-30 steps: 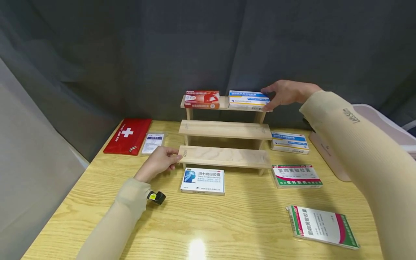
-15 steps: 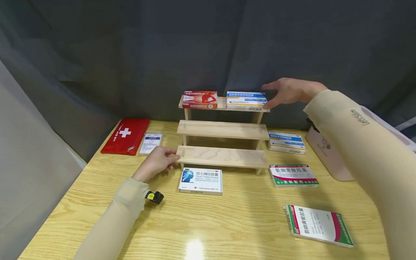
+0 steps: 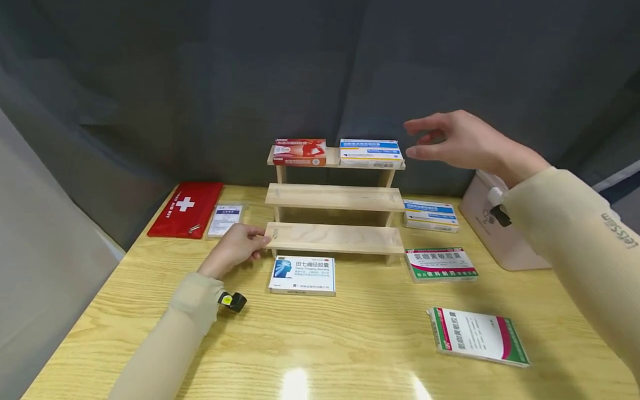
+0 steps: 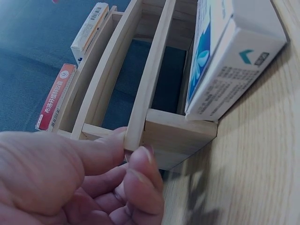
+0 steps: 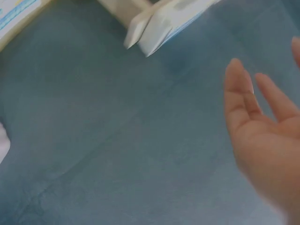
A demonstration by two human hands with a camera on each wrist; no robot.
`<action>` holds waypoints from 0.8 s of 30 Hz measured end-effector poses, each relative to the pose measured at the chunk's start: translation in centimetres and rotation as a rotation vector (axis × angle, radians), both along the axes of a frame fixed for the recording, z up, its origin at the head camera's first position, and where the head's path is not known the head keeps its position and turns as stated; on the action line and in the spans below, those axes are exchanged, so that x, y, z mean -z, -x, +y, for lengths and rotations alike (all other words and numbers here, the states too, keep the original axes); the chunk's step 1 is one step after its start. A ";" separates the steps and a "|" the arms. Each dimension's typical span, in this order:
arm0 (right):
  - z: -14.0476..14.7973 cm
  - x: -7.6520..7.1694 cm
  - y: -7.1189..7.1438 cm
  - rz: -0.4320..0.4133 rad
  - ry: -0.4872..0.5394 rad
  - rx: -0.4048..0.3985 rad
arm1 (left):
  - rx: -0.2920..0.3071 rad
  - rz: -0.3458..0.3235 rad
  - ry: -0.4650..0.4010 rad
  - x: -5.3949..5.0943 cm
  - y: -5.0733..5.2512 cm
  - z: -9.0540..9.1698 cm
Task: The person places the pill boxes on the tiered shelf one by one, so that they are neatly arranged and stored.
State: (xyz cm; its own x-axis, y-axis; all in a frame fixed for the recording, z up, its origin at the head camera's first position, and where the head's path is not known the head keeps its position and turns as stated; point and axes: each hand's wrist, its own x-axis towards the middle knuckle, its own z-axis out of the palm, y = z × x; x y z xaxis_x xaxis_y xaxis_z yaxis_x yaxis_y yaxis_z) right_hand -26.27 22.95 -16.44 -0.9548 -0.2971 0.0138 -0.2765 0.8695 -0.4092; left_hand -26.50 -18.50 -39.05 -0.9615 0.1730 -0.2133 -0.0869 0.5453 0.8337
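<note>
A three-step wooden display shelf (image 3: 334, 237) stands on the table. My left hand (image 3: 237, 248) pinches the left end of its lowest board between thumb and finger, as the left wrist view shows closely. On the top board lie a red medicine box (image 3: 299, 152) at left and a blue-and-white medicine box (image 3: 371, 153) at right. My right hand (image 3: 460, 139) hangs in the air to the right of that blue-and-white box, apart from it, fingers parted and holding nothing. A white medicine box (image 3: 302, 275) with a blue head picture lies before the lowest board.
Right of the shelf lie another blue-and-white box (image 3: 430, 215) and two green-and-white boxes, one farther back (image 3: 441, 264) and one nearer (image 3: 478, 336). A pink bin (image 3: 495, 222) stands behind my right arm. At left are a red first aid pouch (image 3: 186, 210) and a small white packet (image 3: 225, 220).
My right hand has drawn away rightward from the blue-and-white box on the top board, leaving it there. My left hand keeps its hold. The head view has shifted slightly.
</note>
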 end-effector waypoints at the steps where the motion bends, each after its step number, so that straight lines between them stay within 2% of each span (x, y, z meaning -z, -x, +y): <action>1: -0.2 0.2 -0.8 0.030 0.014 -0.005 | 0.001 0.002 0.000 0.0 0.1 -0.1; 6: -1.5 2.2 -4.2 0.179 0.084 -0.034 | 0.003 0.011 -0.014 0.1 0.2 -0.2; 12: -3.1 6.9 -7.5 0.249 0.217 -0.090 | -0.004 -0.001 -0.035 0.0 0.4 -0.1; 19: -5.0 12.7 -10.0 0.150 0.363 -0.190 | -0.023 -0.021 -0.029 0.0 0.4 -0.1; 24: -6.1 16.3 -10.9 0.124 0.278 -0.214 | -0.014 -0.016 -0.035 0.0 0.4 0.0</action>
State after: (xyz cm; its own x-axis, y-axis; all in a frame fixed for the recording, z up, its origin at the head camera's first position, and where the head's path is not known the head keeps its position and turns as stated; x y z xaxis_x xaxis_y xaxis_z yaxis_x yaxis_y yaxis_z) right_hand -15.42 16.81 -32.75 -0.8575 -0.4585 0.2335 -0.5022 0.6472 -0.5734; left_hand -26.91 -18.52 -39.01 -0.9604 0.1674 -0.2228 -0.1077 0.5145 0.8507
